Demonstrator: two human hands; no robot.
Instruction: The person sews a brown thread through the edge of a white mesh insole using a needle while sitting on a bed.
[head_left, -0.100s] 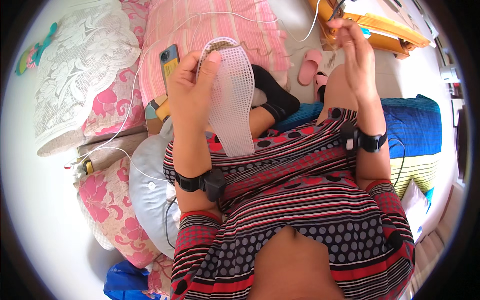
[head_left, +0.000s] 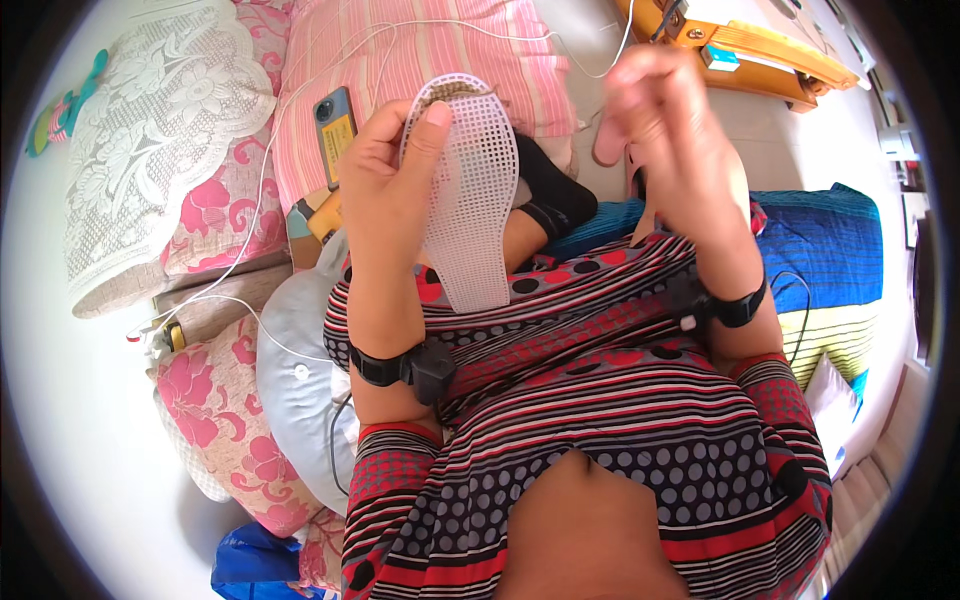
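My left hand (head_left: 385, 190) grips a white plastic mesh insole (head_left: 470, 210), thumb on its front face near the rounded top. Brown yarn (head_left: 450, 92) is worked into the mesh along that top edge, and a short stretch of it shows beside the rim. The narrow lower end of the insole rests against my patterned dress (head_left: 590, 385). Off to the right, apart from the insole, my right hand (head_left: 675, 140) is raised with its fingers curled together. Motion blurs these fingertips, so whatever they pinch cannot be made out.
A phone (head_left: 336, 125) lies on the pink striped cloth (head_left: 430, 50), where a white cable also runs. Beyond my black-socked foot (head_left: 560, 190), a pink slipper (head_left: 608, 140) is on the floor. An orange wooden piece of furniture (head_left: 770, 55) stands at the far right.
My right hand has come down and to the left, nearer the insole. The long strand of yarn that stretched toward it is hardly visible now. The insole has shifted slightly right.
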